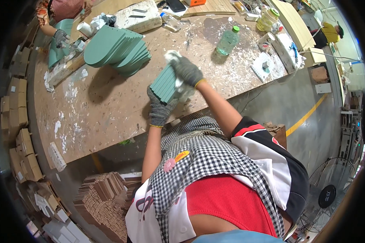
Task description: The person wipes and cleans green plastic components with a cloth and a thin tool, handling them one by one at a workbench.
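Near the table's front edge, my left hand (161, 107) in a grey knit glove grips the lower end of a bundle of narrow green strips (164, 86). The strips lie side by side with their edges up, tilted toward me. My right hand (186, 72), gloved the same way, is closed around a crumpled white cloth (172, 55) at the upper right side of the bundle. Its fingertips are partly hidden by the cloth. Beyond my hands to the left, a fanned stack of green rounded panels (117, 50) rests on the table.
The worktable (109, 125) is paint-spattered. A green-capped bottle (228, 40) stands to the right, near a white-splashed block (288, 50) and a square plate (267, 67). At the far left, another person's gloved hand (61, 38) is beside green panels. A fan (327, 196) stands behind right.
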`<state>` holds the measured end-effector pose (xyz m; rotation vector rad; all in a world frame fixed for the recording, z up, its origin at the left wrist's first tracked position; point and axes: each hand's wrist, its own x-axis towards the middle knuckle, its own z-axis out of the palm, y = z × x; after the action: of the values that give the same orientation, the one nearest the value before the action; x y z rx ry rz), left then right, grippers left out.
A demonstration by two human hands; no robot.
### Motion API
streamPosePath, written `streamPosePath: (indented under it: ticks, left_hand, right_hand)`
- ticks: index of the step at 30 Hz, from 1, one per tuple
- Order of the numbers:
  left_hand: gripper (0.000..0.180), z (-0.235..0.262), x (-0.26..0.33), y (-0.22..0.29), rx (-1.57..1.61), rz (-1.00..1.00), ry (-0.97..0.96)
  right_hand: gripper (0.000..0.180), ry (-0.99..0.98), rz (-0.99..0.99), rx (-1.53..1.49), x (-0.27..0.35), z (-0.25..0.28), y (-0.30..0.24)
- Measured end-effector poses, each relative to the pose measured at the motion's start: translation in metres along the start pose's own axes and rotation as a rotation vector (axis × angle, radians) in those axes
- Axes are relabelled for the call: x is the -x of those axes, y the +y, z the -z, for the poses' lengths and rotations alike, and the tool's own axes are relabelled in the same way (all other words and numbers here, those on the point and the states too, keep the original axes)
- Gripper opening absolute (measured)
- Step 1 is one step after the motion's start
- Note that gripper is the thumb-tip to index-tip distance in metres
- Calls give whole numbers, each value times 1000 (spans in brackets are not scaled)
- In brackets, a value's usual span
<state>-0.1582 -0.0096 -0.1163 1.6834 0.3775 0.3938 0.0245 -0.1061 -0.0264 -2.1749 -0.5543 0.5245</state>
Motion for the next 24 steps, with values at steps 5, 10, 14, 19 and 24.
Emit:
streamPosePath:
  ticks: [5, 10, 14, 19, 24]
  left_hand:
    - [111, -4, -11, -27, -254, -249, -26]
    - [61, 14, 5, -35, -548, -237, -189]
    - [89, 8, 5, -18, -439, -187, -20]
    - [113, 4, 9, 0, -517, -152, 68]
    - [125, 7, 14, 36, -495, -39, 29]
  right_hand:
    - [57, -87, 208, 316, -45, -3, 76]
    - [61, -45, 360, 665, 80, -41, -52]
    - [55, 27, 106, 456, 39, 7, -48]
    - [48, -505, -146, -786, -34, 5, 108]
    - [51, -682, -156, -914, -65, -24, 163]
